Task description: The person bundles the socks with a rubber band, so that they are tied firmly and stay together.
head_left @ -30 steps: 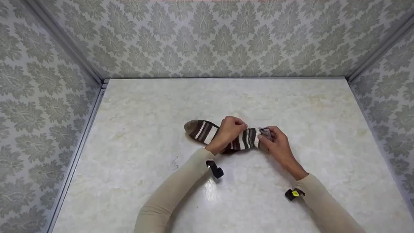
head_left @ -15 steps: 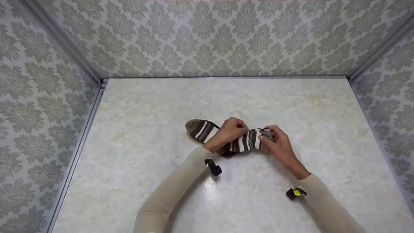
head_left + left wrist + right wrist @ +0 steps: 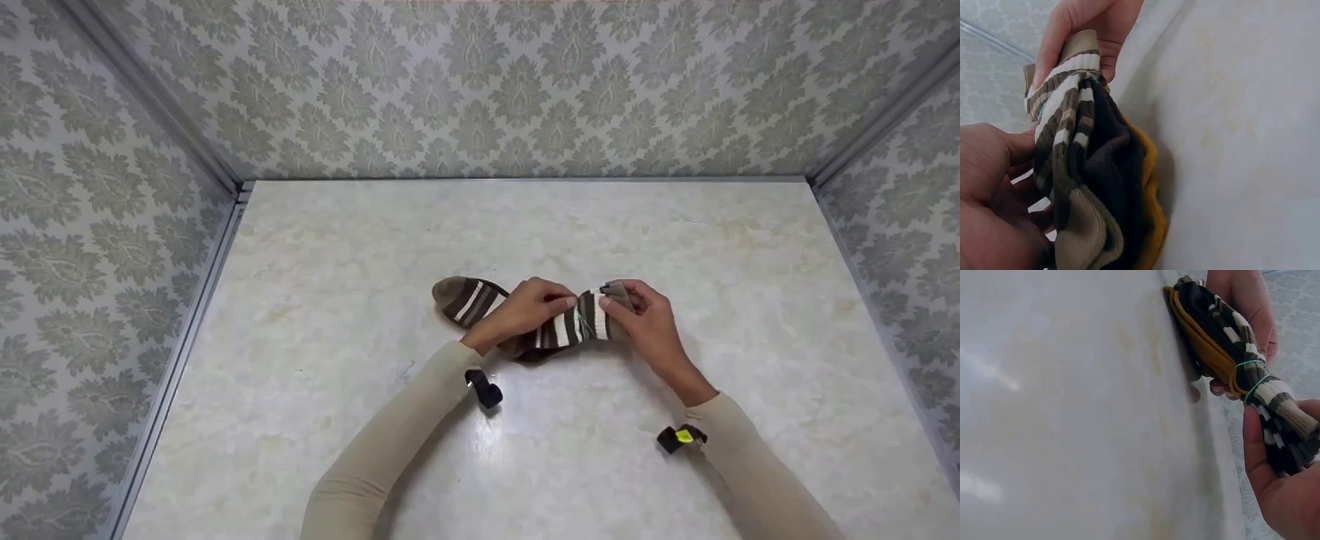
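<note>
A bundle of several socks (image 3: pixel 559 330) lies in the middle of the table, toe end at the left. The top sock is striped brown and white with an olive toe; dark and mustard socks (image 3: pixel 1202 343) show beneath it. A thin green band (image 3: pixel 1252 361) circles the bundle near the cuffs. My left hand (image 3: pixel 521 309) crosses over the bundle and pinches the striped sock close to the band. At the cuff end (image 3: pixel 1081 45), my right hand (image 3: pixel 651 326) grips the gathered cuffs, thumb on the near side.
The pale marbled table (image 3: pixel 337 247) extends around the bundle. Patterned walls stand at the back (image 3: pixel 480 97), left (image 3: pixel 52 300) and right (image 3: pixel 900 285). Each sleeve carries a black wrist camera, the left camera (image 3: pixel 486 391) and the right camera (image 3: pixel 679 437).
My right hand and the cuff end have shifted slightly up, away from me. The left hand has turned a little flatter, its fingers still at the sock. The green band shows more clearly.
</note>
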Demonstrator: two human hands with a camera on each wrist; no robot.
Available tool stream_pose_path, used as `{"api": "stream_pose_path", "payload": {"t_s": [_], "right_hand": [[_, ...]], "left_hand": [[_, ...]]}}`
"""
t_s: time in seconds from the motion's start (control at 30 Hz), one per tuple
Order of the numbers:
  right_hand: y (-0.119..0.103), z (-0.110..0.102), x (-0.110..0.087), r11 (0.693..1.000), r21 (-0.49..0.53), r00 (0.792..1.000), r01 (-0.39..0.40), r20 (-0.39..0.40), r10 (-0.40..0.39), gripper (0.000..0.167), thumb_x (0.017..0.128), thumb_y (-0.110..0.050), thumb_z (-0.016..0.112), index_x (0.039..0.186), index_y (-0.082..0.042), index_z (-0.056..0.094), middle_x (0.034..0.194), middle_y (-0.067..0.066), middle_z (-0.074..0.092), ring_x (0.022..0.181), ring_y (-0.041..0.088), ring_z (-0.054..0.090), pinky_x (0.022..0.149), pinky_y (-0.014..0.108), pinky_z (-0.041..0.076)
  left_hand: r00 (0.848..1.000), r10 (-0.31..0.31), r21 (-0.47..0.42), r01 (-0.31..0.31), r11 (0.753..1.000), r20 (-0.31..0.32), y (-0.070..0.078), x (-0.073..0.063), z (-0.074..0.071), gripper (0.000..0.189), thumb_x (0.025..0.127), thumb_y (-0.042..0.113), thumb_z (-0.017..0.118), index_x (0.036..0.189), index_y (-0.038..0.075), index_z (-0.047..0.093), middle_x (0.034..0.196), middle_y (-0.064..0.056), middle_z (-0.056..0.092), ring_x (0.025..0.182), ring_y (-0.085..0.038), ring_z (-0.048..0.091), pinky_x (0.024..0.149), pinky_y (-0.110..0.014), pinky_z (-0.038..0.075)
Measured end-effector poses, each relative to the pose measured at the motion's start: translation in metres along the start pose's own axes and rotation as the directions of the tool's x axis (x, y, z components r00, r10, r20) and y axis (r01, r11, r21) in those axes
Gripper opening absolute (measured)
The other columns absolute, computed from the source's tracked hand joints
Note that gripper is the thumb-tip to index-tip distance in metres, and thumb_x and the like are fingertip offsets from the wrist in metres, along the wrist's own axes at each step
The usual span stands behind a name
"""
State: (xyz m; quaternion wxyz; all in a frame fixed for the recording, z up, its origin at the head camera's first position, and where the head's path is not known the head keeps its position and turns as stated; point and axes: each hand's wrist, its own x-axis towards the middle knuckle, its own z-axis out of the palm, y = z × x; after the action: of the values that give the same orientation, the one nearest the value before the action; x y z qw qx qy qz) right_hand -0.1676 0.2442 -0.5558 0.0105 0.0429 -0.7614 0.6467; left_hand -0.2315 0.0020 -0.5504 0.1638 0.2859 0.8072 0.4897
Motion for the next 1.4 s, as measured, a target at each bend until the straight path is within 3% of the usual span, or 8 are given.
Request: {"api": "stream_pose_path", "payload": {"t_s": [0.37, 0.5, 0.6, 0.73, 0.87, 1.0, 1.2, 1.4], "right_hand": [[0.0, -0.001, 0.006, 0.999, 0.034, 0.998, -0.008, 0.059, 0.006, 0.057, 0.108, -0.029, 0.075, 0.152, 0.004, 0.059, 0.151, 0.023, 0.061, 0.135, 0.021, 0.062, 0.104, 0.025, 0.053], [-0.001, 0.005, 0.003, 0.999, 0.026, 0.994, 0.035, -0.104, -0.032, 0.051, 0.11, -0.025, 0.071, 0.15, 0.005, 0.059, 0.145, 0.022, 0.063, 0.129, 0.019, 0.062, 0.102, 0.024, 0.051], [-0.005, 0.009, -0.001, 0.997, -0.023, 0.957, 0.077, -0.279, -0.08, 0.037, 0.112, -0.018, 0.066, 0.139, 0.008, 0.063, 0.136, 0.023, 0.065, 0.121, 0.017, 0.061, 0.098, 0.025, 0.05], [-0.007, 0.013, -0.008, 0.985, -0.132, 0.913, 0.109, -0.377, -0.152, 0.02, 0.109, -0.008, 0.066, 0.121, 0.008, 0.067, 0.121, 0.021, 0.069, 0.11, 0.014, 0.062, 0.092, 0.029, 0.049], [-0.003, 0.019, -0.012, 0.951, -0.267, 0.927, 0.153, -0.296, -0.232, 0.007, 0.101, 0.0, 0.073, 0.107, 0.003, 0.076, 0.105, 0.011, 0.074, 0.096, 0.01, 0.064, 0.081, 0.027, 0.049], [-0.001, 0.024, -0.01, 0.907, -0.343, 0.941, 0.243, -0.142, -0.306, 0.007, 0.097, 0.002, 0.08, 0.101, -0.002, 0.084, 0.096, 0.006, 0.077, 0.088, 0.012, 0.067, 0.074, 0.022, 0.049], [0.0, 0.032, -0.004, 0.878, -0.362, 0.916, 0.312, -0.13, -0.379, 0.002, 0.094, 0.0, 0.085, 0.095, 0.002, 0.085, 0.09, 0.007, 0.076, 0.084, 0.018, 0.066, 0.071, 0.021, 0.047], [-0.001, 0.037, -0.002, 0.826, -0.391, 0.853, 0.405, -0.163, -0.495, 0.007, 0.089, 0.007, 0.086, 0.088, 0.001, 0.084, 0.09, 0.008, 0.076, 0.085, 0.021, 0.067, 0.073, 0.021, 0.046]], "left_hand": [[0.997, -0.075, -0.165, 0.068, 0.984, -0.035, 0.005, 0.006, 0.006, 0.025, 0.106, 0.026, 0.076, 0.12, 0.008, 0.085, 0.109, -0.002, 0.083, 0.09, -0.006, 0.069, 0.087, -0.024, 0.054], [0.977, -0.177, -0.315, 0.132, 0.94, -0.117, 0.005, 0.006, 0.008, 0.024, 0.1, 0.021, 0.081, 0.119, 0.007, 0.086, 0.106, -0.004, 0.084, 0.084, -0.008, 0.071, 0.081, -0.024, 0.056], [0.954, -0.252, -0.414, 0.166, 0.895, -0.163, 0.006, 0.005, 0.008, 0.022, 0.099, 0.018, 0.082, 0.118, 0.007, 0.086, 0.103, -0.004, 0.084, 0.08, -0.009, 0.071, 0.077, -0.024, 0.057], [0.92, -0.327, -0.501, 0.184, 0.846, -0.214, 0.007, 0.005, 0.006, 0.021, 0.1, 0.015, 0.08, 0.118, 0.005, 0.086, 0.102, -0.005, 0.083, 0.08, -0.01, 0.07, 0.075, -0.024, 0.056], [0.89, -0.395, -0.589, 0.196, 0.784, -0.229, 0.007, 0.005, 0.003, 0.022, 0.102, 0.013, 0.077, 0.119, 0.002, 0.085, 0.097, -0.006, 0.081, 0.077, -0.012, 0.07, 0.072, -0.025, 0.057], [0.879, -0.42, -0.641, 0.19, 0.744, -0.226, 0.007, 0.004, 0.001, 0.022, 0.102, 0.011, 0.076, 0.12, 0.0, 0.083, 0.094, -0.008, 0.08, 0.075, -0.013, 0.07, 0.07, -0.026, 0.057], [0.891, -0.399, -0.643, 0.176, 0.745, -0.218, 0.005, 0.004, 0.002, 0.022, 0.103, 0.011, 0.074, 0.12, -0.001, 0.083, 0.09, -0.005, 0.078, 0.072, -0.012, 0.069, 0.069, -0.024, 0.056], [0.893, -0.38, -0.599, 0.17, 0.783, -0.243, 0.005, 0.005, 0.005, 0.023, 0.103, 0.012, 0.076, 0.119, -0.001, 0.083, 0.093, -0.004, 0.08, 0.072, -0.01, 0.069, 0.069, -0.023, 0.056]]}}
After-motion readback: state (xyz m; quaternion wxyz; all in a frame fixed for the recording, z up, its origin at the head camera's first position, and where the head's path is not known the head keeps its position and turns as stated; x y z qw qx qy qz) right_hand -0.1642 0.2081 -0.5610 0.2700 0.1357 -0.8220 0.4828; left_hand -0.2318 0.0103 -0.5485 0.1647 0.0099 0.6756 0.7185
